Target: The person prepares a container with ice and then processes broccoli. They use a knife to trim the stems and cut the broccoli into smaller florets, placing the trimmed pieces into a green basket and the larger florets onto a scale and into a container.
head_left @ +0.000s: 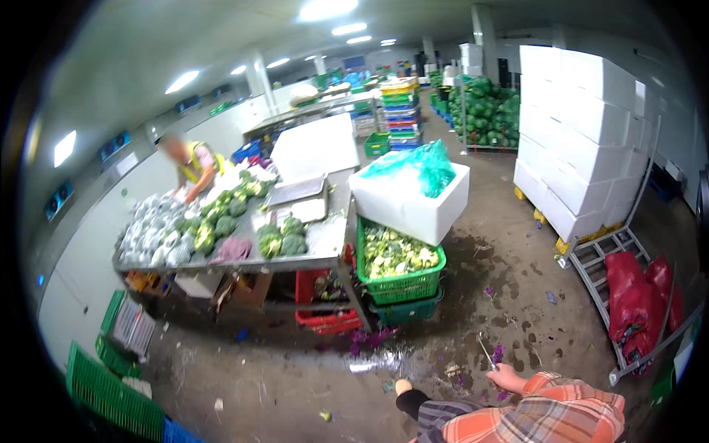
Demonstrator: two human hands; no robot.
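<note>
My right hand (506, 378) is closed on the handle of a knife (488, 353), its thin blade pointing up and forward over the wet floor, below a green crate of trimmed vegetable pieces (399, 258). My left hand is not in view. Ahead, a metal table (299, 262) bears broccoli (284, 240), wrapped pale heads (151, 229), a purple cloth-like item or leaves (233, 251) and a scale (295, 192). A white foam box with green plastic (410, 207) sits tilted on the green crate.
A person in a yellow vest (196, 166) works at the table's far left. Stacked white boxes (572, 140) and a metal trolley with red sacks (620, 303) stand right. Green crates (111, 387) line the lower left; red crate (310, 310) under the table. Coloured crate stacks (399, 111) stand behind.
</note>
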